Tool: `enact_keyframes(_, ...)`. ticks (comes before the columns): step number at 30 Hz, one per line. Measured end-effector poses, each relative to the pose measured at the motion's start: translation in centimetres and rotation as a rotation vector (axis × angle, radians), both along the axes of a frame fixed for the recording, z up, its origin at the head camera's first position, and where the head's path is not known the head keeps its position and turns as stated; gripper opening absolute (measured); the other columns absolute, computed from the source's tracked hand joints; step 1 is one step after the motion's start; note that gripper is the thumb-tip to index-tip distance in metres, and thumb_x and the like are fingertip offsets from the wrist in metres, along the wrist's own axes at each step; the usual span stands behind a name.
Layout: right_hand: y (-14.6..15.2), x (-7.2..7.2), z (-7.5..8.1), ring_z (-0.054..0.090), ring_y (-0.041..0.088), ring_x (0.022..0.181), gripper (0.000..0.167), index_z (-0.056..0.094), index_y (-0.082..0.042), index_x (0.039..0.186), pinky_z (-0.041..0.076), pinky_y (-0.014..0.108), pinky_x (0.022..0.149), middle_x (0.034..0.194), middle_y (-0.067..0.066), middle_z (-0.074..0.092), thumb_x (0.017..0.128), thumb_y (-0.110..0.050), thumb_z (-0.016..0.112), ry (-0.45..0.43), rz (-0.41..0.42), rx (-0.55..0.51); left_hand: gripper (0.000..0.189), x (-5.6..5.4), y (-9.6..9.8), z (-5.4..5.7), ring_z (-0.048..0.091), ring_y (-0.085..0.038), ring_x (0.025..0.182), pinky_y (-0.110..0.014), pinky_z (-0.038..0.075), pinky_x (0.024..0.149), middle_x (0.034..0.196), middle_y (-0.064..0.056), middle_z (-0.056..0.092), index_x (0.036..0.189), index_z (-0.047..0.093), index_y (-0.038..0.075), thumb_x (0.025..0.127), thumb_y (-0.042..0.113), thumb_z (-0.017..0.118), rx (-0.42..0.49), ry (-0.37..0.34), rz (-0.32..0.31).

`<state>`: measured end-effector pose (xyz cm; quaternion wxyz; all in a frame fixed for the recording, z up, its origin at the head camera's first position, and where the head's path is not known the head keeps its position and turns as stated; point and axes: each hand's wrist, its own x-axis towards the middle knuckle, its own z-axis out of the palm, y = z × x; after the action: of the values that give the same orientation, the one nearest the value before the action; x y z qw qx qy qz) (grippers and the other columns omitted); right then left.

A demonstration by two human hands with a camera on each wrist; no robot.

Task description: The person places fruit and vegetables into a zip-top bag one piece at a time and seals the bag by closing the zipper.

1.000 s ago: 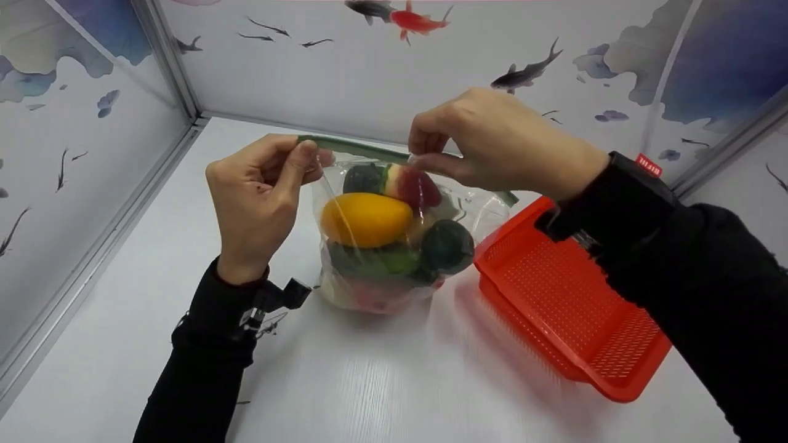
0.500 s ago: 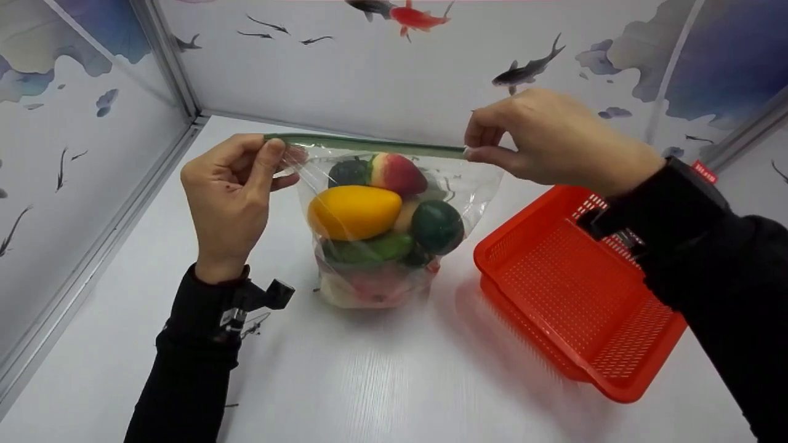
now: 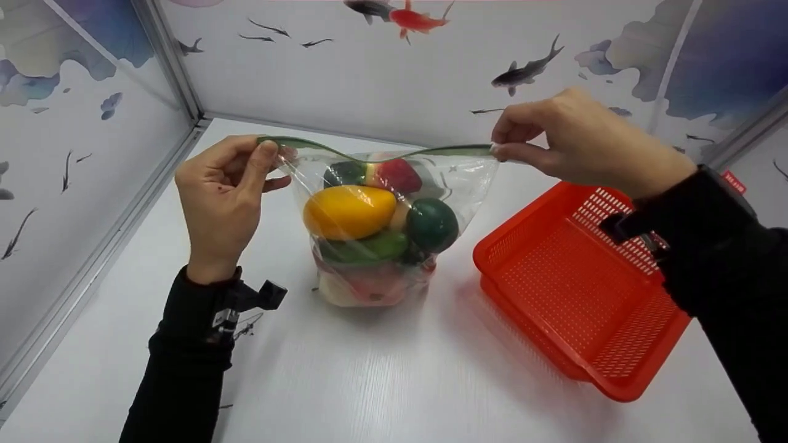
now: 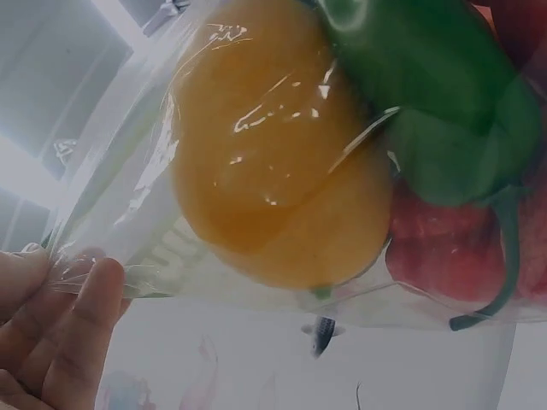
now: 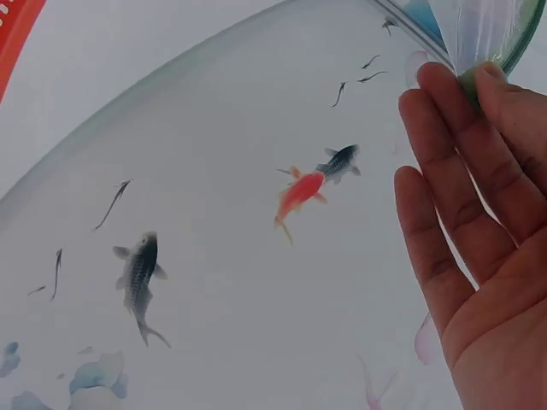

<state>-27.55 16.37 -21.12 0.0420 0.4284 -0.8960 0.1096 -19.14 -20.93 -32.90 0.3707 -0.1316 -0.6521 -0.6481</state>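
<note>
A clear zip bag [image 3: 471, 178] with a green zip strip stands upright on the white table, packed with fruit and vegetables. Through its plastic show a yellow mango [image 3: 349, 213], a dark green round fruit [image 3: 432, 225], a red and yellow fruit [image 3: 399, 176] and a green pepper [image 4: 444, 102]. My left hand [image 3: 221, 194] pinches the left end of the strip between thumb and fingers. At the opposite end, my right hand [image 3: 572, 144] pinches the corner with thumb and forefinger, as the right wrist view also shows. Between the two hands the strip sags in the middle.
Right of the bag sits a red perforated plastic basket [image 3: 554, 289], with nothing inside, under the right forearm. White panels printed with fish [image 3: 523, 71] enclose the table at the back and sides.
My right hand has slid right along the strip to its end. The left hand has shifted a little left. The strip, taut half a second ago, now dips at its centre.
</note>
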Motion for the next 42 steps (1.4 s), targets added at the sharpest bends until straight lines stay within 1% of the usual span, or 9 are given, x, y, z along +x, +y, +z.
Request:
enact_keyframes(7, 0.8, 1.1, -0.3, 0.066, 0.002, 0.07, 0.015, 0.081, -0.013, 0.109, 0.046, 0.012, 0.057, 0.094, -0.003, 0.083, 0.096, -0.007, 0.079, -0.019, 0.01, -0.074, 0.01, 0.6, 0.0, 0.3, 0.08, -0.01, 0.077, -0.023, 0.064, 0.072, 0.091, 0.001, 0.082, 0.103, 0.081, -0.005, 0.097, 0.0, 0.075, -0.129, -0.008, 0.052)
enact_keyframes(12, 2.5, 2.9, -0.3, 0.07, -0.001, 0.072, 0.023, 0.08, -0.015, 0.112, 0.054, 0.006, 0.067, 0.089, -0.007, 0.08, 0.092, -0.005, 0.082, -0.012, 0.051, -0.084, 0.009, 1.7, 0.6, 1.1, 0.079, -0.01, 0.072, -0.025, 0.064, 0.067, 0.088, -0.002, 0.083, 0.102, 0.081, -0.005, 0.096, -0.001, 0.076, -0.172, 0.032, -0.007)
enact_keyframes(15, 3.7, 3.5, -0.2, 0.072, -0.004, 0.074, 0.028, 0.08, -0.018, 0.115, 0.055, 0.006, 0.073, 0.091, -0.01, 0.079, 0.092, -0.005, 0.083, -0.003, 0.035, -0.099, 0.009, 1.5, 0.8, 2.0, 0.079, -0.013, 0.068, -0.026, 0.064, 0.064, 0.087, -0.004, 0.083, 0.1, 0.08, -0.007, 0.097, 0.0, 0.075, -0.141, 0.035, -0.06)
enact_keyframes(17, 3.8, 3.3, -0.2, 0.073, -0.003, 0.077, 0.026, 0.08, -0.019, 0.116, 0.056, 0.006, 0.075, 0.091, -0.01, 0.079, 0.093, -0.006, 0.082, -0.022, -0.008, -0.116, 0.011, 0.5, 0.7, 2.4, 0.078, -0.015, 0.065, -0.029, 0.064, 0.063, 0.087, -0.005, 0.083, 0.099, 0.079, -0.008, 0.098, 0.002, 0.075, -0.117, 0.011, -0.086)
enact_keyframes(20, 2.8, 1.5, -0.8, 0.073, 0.0, 0.078, 0.018, 0.08, -0.015, 0.114, 0.056, 0.007, 0.077, 0.092, -0.005, 0.08, 0.097, -0.009, 0.078, -0.103, -0.074, -0.142, 0.013, -2.6, 0.6, 1.8, 0.079, -0.016, 0.065, -0.031, 0.065, 0.063, 0.088, -0.006, 0.083, 0.1, 0.079, -0.006, 0.1, 0.006, 0.075, -0.104, -0.09, -0.109)
enact_keyframes(24, 0.9, -2.9, -3.8, 0.069, 0.002, 0.073, 0.012, 0.078, -0.007, 0.112, 0.055, 0.011, 0.072, 0.091, 0.005, 0.079, 0.102, -0.011, 0.073, -0.218, -0.162, -0.155, 0.016, -7.5, 0.3, -0.8, 0.08, -0.015, 0.069, -0.028, 0.065, 0.067, 0.095, -0.011, 0.082, 0.106, 0.08, -0.003, 0.101, 0.012, 0.075, -0.107, -0.297, -0.086)
enact_keyframes(30, -0.8, -8.9, -9.7, 0.062, -0.001, 0.065, 0.012, 0.076, 0.001, 0.106, 0.046, 0.016, 0.062, 0.086, 0.017, 0.078, 0.103, -0.009, 0.07, -0.216, -0.279, -0.14, 0.019, -13.0, 0.9, -4.9, 0.078, -0.006, 0.072, -0.019, 0.062, 0.071, 0.104, -0.018, 0.077, 0.11, 0.079, -0.003, 0.104, 0.013, 0.071, -0.2, -0.535, -0.035)
enact_keyframes(34, -1.4, -10.1, -12.5, 0.069, 0.013, 0.068, 0.013, 0.076, 0.004, 0.105, 0.046, 0.019, 0.062, 0.086, 0.019, 0.078, 0.103, -0.007, 0.068, -0.241, -0.311, -0.081, 0.017, -14.5, 2.1, -6.6, 0.077, -0.009, 0.069, -0.017, 0.061, 0.068, 0.099, -0.018, 0.073, 0.104, 0.08, -0.003, 0.104, 0.011, 0.07, -0.309, -0.605, -0.013)
enact_keyframes(42, -1.9, -10.3, -16.0, 0.077, 0.034, 0.079, 0.014, 0.076, 0.005, 0.106, 0.048, 0.023, 0.067, 0.085, 0.021, 0.078, 0.103, -0.006, 0.068, -0.269, -0.369, -0.025, 0.02, -15.1, 3.0, -8.4, 0.075, -0.012, 0.07, -0.013, 0.058, 0.063, 0.104, -0.02, 0.075, 0.113, 0.077, -0.002, 0.106, 0.012, 0.065, -0.464, -0.749, -0.032)
